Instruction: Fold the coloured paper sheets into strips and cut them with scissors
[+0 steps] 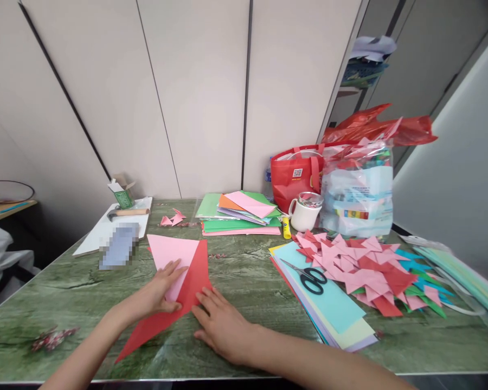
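Note:
A sheet of red paper (195,276) lies near the front of the table, with a pink paper layer (174,250) over its upper left part. My left hand (166,288) rests on the pink and red papers, its fingers spread flat. At the red paper's right edge lies my right hand (222,323), fingers apart, fingertips on or beside that edge. Neither hand grips anything. Part of both papers is hidden under my left hand. A small pink folded paper piece (173,218) sits further back on the table.
Black-handled scissors (312,279) lie on coloured sheets (333,292), beside a pile of folded paper pieces (370,265). Behind stand a paper stack (239,212), a glue stick (286,227), a white mug (306,212), a red bag (288,181) and a clear plastic bag (358,189). A hammer (130,213) lies left.

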A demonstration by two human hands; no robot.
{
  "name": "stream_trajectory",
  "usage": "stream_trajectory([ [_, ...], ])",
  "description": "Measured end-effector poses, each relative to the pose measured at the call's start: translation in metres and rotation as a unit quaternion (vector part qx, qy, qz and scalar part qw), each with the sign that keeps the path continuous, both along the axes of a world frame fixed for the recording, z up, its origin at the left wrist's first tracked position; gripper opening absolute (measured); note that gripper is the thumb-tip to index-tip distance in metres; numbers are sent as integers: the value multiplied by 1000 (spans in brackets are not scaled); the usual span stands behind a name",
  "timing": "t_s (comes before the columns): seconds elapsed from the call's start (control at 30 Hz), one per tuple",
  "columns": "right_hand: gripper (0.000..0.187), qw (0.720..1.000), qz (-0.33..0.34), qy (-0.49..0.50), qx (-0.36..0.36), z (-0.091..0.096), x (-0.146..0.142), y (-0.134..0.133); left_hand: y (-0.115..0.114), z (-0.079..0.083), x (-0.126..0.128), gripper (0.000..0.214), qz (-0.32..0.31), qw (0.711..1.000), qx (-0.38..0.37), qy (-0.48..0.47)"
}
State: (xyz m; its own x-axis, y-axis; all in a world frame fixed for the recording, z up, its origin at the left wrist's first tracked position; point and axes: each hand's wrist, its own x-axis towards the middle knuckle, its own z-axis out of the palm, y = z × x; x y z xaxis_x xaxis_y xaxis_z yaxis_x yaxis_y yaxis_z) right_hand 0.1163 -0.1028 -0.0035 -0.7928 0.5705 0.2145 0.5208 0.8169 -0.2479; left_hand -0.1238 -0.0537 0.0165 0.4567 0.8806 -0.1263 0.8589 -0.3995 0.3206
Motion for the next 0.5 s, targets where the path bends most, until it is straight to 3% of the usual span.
stream_trajectory([
  [0.17,48,999,22,19,-42,0,-2,5,4,-1,-2,65,27,997,35,-55],
  [0.33,48,992,34,69,-101,1,0,10,9,1,6,68,89,993,46,-67],
  [0.5,34,950,-15,234,-208,-2,0,18,11,13,21,74,135,974,118,-137],
])
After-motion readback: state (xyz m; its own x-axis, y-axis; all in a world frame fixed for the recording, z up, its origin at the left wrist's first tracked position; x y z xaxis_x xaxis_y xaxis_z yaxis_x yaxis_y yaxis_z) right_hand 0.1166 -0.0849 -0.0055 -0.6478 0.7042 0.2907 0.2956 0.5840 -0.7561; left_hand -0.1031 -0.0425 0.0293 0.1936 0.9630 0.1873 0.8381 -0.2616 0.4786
